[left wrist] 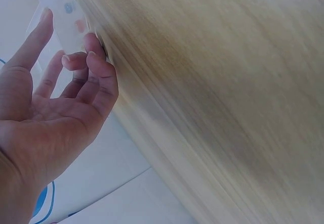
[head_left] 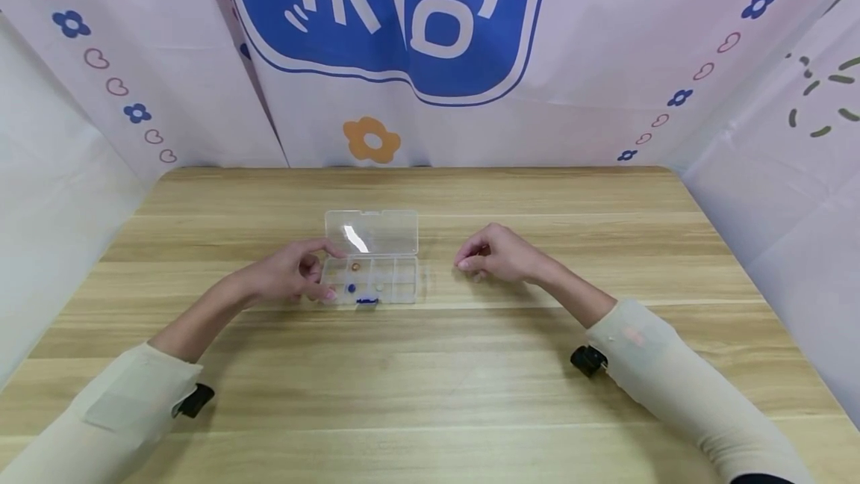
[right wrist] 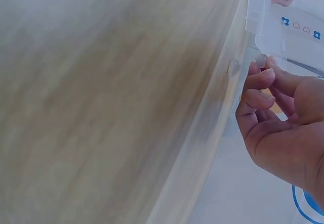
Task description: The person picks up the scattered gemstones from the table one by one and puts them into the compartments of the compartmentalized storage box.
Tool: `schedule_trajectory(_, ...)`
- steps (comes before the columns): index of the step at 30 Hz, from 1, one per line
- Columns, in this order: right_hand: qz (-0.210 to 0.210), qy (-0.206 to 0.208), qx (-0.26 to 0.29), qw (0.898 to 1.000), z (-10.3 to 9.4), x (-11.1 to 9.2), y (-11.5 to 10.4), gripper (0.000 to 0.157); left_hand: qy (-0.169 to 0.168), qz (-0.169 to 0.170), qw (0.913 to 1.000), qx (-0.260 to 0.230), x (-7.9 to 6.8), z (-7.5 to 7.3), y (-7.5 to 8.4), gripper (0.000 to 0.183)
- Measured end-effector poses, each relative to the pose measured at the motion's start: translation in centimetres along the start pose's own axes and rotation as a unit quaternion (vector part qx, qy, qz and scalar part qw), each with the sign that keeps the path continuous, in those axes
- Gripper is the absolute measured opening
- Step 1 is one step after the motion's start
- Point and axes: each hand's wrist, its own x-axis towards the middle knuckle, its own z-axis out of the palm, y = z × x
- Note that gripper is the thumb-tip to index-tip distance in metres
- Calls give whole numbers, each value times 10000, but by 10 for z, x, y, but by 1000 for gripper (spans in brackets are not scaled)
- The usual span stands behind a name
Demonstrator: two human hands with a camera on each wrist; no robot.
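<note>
A clear plastic compartment box (head_left: 405, 275) stands on the table, its transparent lid (head_left: 393, 234) raised at the back. My left hand (head_left: 290, 272) holds the box's left end between forefinger and thumb, the other fingers curled. Inside lie a small orange bead (head_left: 356, 267), a dark blue bead (head_left: 351, 288) and a pale bead (head_left: 379, 287), in separate compartments. To the right of the box, my right hand (head_left: 500, 254) is low over the table. Its thumb and forefinger pinch a small greyish, translucent bead (right wrist: 260, 60). Another clear small piece (right wrist: 234, 68) lies by those fingertips.
The wood-grain table (head_left: 430, 379) extends around the box and both hands. A printed white cloth (head_left: 537, 133) hangs behind its far edge, with more cloth at both sides. A blue mark (head_left: 367, 301) is on the box's front edge.
</note>
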Motion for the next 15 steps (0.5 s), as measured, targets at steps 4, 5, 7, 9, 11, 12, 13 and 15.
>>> schedule_trajectory(4, 23, 7, 82, 10000, 1, 0, 0, 13, 13, 6, 10000, 45, 0, 0, -1, 63)
schedule_trajectory(5, 13, 13, 97, 10000, 1, 1, 0, 14, 17, 6, 10000, 50, 0, 0, -1, 63)
schedule_trajectory(7, -17, 19, 137, 9999, 1, 1, 0, 14, 24, 1, 10000, 55, 0, 0, -1, 63)
schedule_trajectory(9, -43, 19, 184, 9998, 2, 1, 0, 15, 27, 0, 10000, 67, 0, 0, 0, 63)
schedule_trajectory(11, -63, 16, 218, 9997, 2, 1, 0, 15, 29, -3, 10000, 78, 0, 0, 0, 63)
schedule_trajectory(12, -73, 14, 234, 9997, 2, 2, 0, 15, 30, -4, 10000, 90, 0, 0, 0, 63)
schedule_trajectory(13, -91, 4, 247, 9997, 2, 2, 0, 15, 30, -5, 9999, 101, 0, 0, 0, 63)
schedule_trajectory(15, -121, -28, 281, 9995, 2, 2, 0, 15, 34, -10, 9999, 134, 0, 0, 0, 63)
